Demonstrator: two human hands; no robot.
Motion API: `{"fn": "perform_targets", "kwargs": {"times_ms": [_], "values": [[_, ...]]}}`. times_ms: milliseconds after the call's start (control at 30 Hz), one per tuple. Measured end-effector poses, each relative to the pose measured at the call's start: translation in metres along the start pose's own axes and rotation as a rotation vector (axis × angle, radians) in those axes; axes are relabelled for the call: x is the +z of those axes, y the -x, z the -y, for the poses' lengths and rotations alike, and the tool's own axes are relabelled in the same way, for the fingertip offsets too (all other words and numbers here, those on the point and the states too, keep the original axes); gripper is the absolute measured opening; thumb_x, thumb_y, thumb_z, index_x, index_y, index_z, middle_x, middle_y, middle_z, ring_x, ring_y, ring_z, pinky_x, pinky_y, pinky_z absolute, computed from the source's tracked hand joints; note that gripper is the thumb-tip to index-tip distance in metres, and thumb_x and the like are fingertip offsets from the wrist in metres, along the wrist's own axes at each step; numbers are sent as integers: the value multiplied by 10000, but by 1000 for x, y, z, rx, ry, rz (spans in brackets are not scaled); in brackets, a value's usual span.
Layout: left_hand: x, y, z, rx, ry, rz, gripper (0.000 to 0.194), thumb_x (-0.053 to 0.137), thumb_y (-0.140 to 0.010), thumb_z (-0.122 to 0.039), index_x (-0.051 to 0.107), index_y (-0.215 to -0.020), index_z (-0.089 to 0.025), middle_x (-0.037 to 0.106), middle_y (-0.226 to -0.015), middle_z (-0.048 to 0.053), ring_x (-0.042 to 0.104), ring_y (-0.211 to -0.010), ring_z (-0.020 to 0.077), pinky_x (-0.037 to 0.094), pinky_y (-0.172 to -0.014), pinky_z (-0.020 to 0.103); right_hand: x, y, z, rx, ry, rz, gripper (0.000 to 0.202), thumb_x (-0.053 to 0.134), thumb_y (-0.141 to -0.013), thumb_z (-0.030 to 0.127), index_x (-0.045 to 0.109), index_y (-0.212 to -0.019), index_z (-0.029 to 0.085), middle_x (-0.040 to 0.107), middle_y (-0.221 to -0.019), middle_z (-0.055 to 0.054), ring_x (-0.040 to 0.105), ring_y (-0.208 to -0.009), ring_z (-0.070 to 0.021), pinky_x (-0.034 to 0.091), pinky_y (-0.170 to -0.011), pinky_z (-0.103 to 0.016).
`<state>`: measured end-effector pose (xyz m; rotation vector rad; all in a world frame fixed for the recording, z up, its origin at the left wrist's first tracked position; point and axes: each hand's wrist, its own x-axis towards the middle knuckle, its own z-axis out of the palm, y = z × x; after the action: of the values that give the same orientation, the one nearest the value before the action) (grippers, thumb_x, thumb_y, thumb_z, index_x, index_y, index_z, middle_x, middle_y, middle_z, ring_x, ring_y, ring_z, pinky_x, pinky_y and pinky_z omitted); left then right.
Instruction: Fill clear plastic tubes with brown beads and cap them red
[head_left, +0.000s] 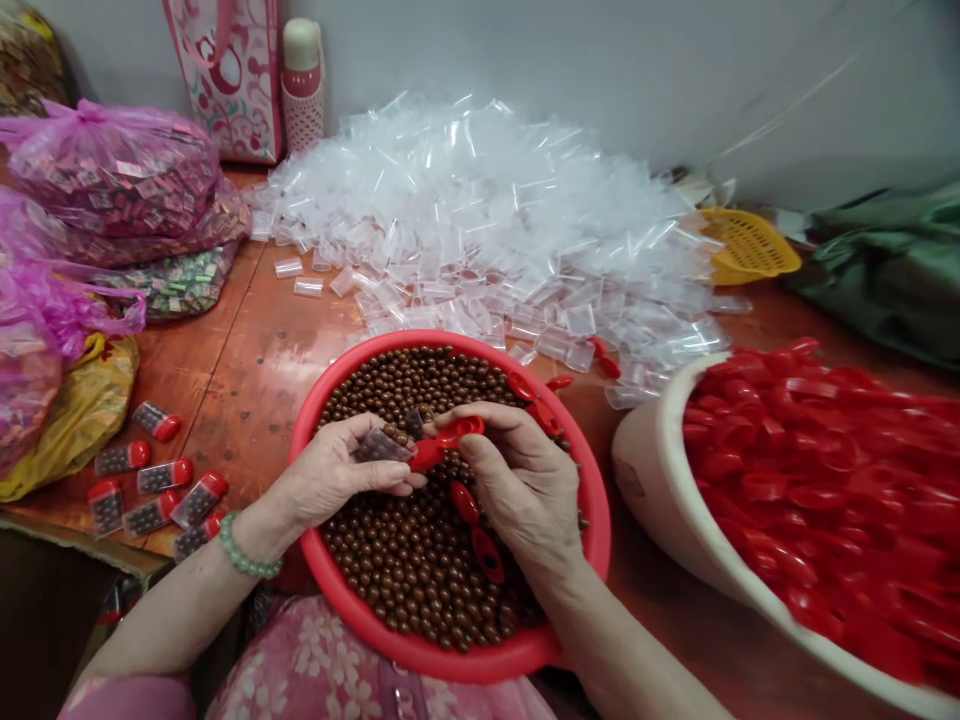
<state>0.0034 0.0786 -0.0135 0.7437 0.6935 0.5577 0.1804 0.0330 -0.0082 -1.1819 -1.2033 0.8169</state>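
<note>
The left hand (334, 478) is clamping one clear tube (377, 447) holding some dark balls, open end seemingly pointing rightward so it's facing the cap. The right hand (529, 485) is pinching one red cap (426, 456) between thumb and forefinger, right by the tube mouth; that spot is blurry, so can't tell if it's seating. Both hands are working over one red basin (450, 668) of brown balls (405, 565), presumably so spills are dropping back in. One white bucket (651, 462) heaped with loose caps (810, 500) is standing on the right, likely for right-hand reach. Seven capped tubes (164, 476) are lying left on the wooden table (281, 320), probably grouped there out of the way. Balls, loose caps and the heap of unfilled tubes (487, 220) behind the basin are running too many for counting.
</note>
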Motion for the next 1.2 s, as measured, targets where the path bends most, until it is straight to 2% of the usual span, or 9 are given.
{"fn": "perform_targets", "kwargs": {"times_ms": [233,367,533,633,733,833,900,1033,1200], "values": [[-1,-4,-2,40,35,-98,349,826,-674,-281,613,-887,-106,665,-825,22,661,-727,103,528,-715,221,-10,-1,3,-228,481,172,183,629,-881,167,666,-1050,228,736,-919,-26,703,-815,-153,585,-757,-266],[-3,-5,1,55,-38,-72,300,805,-697,-263,624,-885,-116,652,-823,7,630,-723,88,515,-736,226,-7,-1,-1,-294,523,307,217,633,-875,140,674,-1076,211,750,-976,-44,720,-844,-157,594,-789,-255],[-2,-4,-2,55,-100,-43,266,793,-694,-251,618,-847,-123,650,-782,0,616,-704,93,492,-730,234,-6,-5,-1,-232,467,368,213,606,-893,157,685,-1082,216,739,-962,-47,709,-845,-159,590,-773,-263],[2,-3,-6,30,-139,-41,278,765,-701,-267,598,-874,-126,667,-828,23,637,-737,121,492,-749,265,-11,-9,2,-159,429,296,223,571,-916,186,680,-1103,239,725,-955,-34,694,-857,-158,578,-780,-275],[4,-2,-7,54,-333,-75,209,703,-741,-253,581,-859,-131,619,-792,0,576,-684,105,458,-679,249,-14,-11,3,-92,395,186,265,538,-939,208,647,-1177,250,709,-1063,-42,676,-972,-165,551,-877,-307],[4,-2,-4,118,-570,-60,121,649,-778,-226,584,-835,-142,572,-763,-18,500,-674,98,410,-651,239,-11,-10,4,-58,355,187,271,566,-927,234,603,-1196,245,695,-1075,-47,678,-951,-167,562,-835,-305],[2,-2,-2,137,-637,-23,117,628,-796,-235,598,-869,-147,587,-802,-9,506,-717,112,408,-681,249,-7,-9,5,-108,397,225,221,584,-913,224,601,-1133,235,698,-1004,-40,681,-873,-158,568,-775,-288],[0,-3,-1,152,-585,-5,129,624,-804,-260,591,-865,-151,576,-798,-10,496,-719,111,399,-678,244,-4,-11,10,-295,536,309,137,583,-898,171,626,-1023,206,707,-917,-43,674,-828,-153,557,-769,-280],[0,-4,-6,132,-374,-44,174,643,-803,-288,586,-900,-155,569,-806,-6,506,-696,104,425,-659,236,-18,-9,4,-235,536,277,153,607,-882,179,642,-1026,216,710,-899,-37,673,-808,-166,561,-742,-299]]}}
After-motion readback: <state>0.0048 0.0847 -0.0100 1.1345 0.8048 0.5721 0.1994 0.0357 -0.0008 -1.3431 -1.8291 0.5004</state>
